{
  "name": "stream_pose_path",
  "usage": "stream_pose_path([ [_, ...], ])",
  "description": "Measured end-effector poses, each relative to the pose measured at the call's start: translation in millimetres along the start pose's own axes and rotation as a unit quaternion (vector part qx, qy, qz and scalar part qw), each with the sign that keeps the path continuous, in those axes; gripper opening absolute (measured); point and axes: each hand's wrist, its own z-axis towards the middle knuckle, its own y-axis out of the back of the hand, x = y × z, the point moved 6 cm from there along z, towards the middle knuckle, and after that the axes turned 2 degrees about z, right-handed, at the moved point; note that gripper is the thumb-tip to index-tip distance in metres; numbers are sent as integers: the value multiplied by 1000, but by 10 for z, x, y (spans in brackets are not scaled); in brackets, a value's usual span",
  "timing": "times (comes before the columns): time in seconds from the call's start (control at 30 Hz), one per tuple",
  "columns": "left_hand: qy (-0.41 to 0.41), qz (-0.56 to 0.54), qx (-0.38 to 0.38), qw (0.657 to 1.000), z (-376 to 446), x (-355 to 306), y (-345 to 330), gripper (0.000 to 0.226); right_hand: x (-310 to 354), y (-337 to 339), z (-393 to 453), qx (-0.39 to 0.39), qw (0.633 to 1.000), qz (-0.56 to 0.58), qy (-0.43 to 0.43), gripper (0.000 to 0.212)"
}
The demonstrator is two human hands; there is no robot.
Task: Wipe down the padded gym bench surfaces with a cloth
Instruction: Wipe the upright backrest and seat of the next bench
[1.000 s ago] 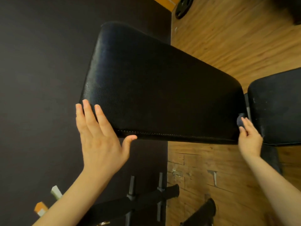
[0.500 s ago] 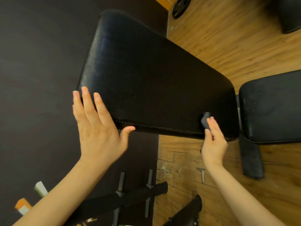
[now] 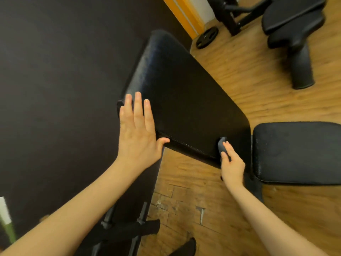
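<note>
Our bench (image 3: 184, 108) back pad fills the view, seat pad (image 3: 295, 152) just beside. Our left hand (image 3: 137, 132) lies flat, fingers straight, on its near corner; our right hand (image 3: 231, 166) pinches the cloth (image 3: 222, 145) against the near edge (it could slip off, we judge). Open pad lies beyond.

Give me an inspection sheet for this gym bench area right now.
Surface: wooden floor, worn patch near the bench foot.
Job's things: black back pad; seat pad with whitish marks; dark cloth against the back pad's near edge.
Clutter: weight plate on the floor.
Hands: left hand flat, steadying the back pad; right hand holds the cloth.
Cables: nothing seen.
Surroundings: dark wall; another machine behind.
</note>
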Motion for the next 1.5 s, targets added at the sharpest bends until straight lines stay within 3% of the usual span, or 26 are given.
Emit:
stream_pose_path([
  [0.13,-8,-62,-14,998,-6,42,41,112,934,-231,-278,117,975,4,190,42],
  [0.2,3,-136,-42,990,-58,144,96,109,1462,-270,-370,139,939,-4,316,44],
  [0.27,66,-240,-37,968,-147,334,106,110,1992,-325,-433,165,888,-32,427,43],
  [0.37,94,-323,31,941,-304,481,-60,109,2658,-606,-599,216,786,-159,557,42],
  [0.5,62,-347,65,933,-434,479,-244,107,2667,-1110,-805,246,573,-363,692,46],
  [0.6,56,-311,73,946,-513,487,-340,108,2306,-1080,-779,268,521,-389,711,40],
  [0.73,66,-265,69,960,-601,561,-384,111,1580,-788,-716,372,372,-483,700,36],
  [0.77,71,-263,59,960,-608,594,-366,111,1522,-707,-699,384,354,-498,692,36],
  [0.93,27,-218,-2,976,-449,601,-166,101,2034,-802,-901,341,360,-464,734,39],
  [1.03,-6,-177,27,984,-310,526,-186,104,2288,-983,-845,308,373,-492,723,42],
  [1.1,-10,-185,41,982,-294,529,-230,110,2112,-982,-714,295,345,-524,721,44],
  [1.2,-7,-185,28,982,-332,563,-257,116,1565,-810,-608,324,265,-560,715,42],
  [1.27,24,-207,31,978,-395,582,-316,118,1428,-704,-630,348,256,-571,698,48],
  [1.37,75,-269,37,960,-509,545,-448,120,1864,-750,-862,357,376,-511,686,39],
  [1.5,131,-354,54,924,-510,280,-522,124,2799,-1126,-917,215,520,-476,676,39],
])
